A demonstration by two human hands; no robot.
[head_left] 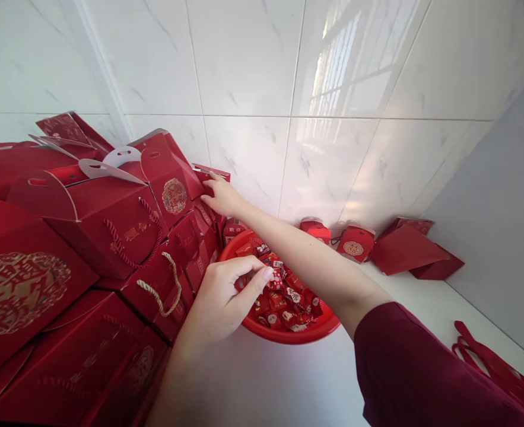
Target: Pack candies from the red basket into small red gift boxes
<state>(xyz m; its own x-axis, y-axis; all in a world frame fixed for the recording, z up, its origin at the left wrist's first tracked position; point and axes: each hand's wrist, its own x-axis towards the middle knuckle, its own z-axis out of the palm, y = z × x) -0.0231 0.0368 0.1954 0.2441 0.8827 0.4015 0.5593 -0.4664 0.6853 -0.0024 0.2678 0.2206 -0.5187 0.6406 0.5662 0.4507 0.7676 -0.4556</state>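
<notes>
My right hand (221, 195) reaches across to the far end of a stack of red gift boxes. Its fingers and thumb close on the edge of a small red gift box (226, 177) by the wall; most of that box is hidden. My left hand (219, 299) hovers over the near left rim of a red plastic basin (292, 338), fingers curled and thumb tip close to the index finger. Whether anything sits inside its curl is hidden. Red-wrapped candies (294, 295) fill the basin below my right forearm.
Stacked red gift boxes (101, 222) with gold prints and rope handles crowd the left. Small red boxes (356, 242) line the tiled wall (248, 65), with larger red pieces (410, 249) in the right corner. Red ribbon-like straps (475, 353) lie on the white surface (283, 379).
</notes>
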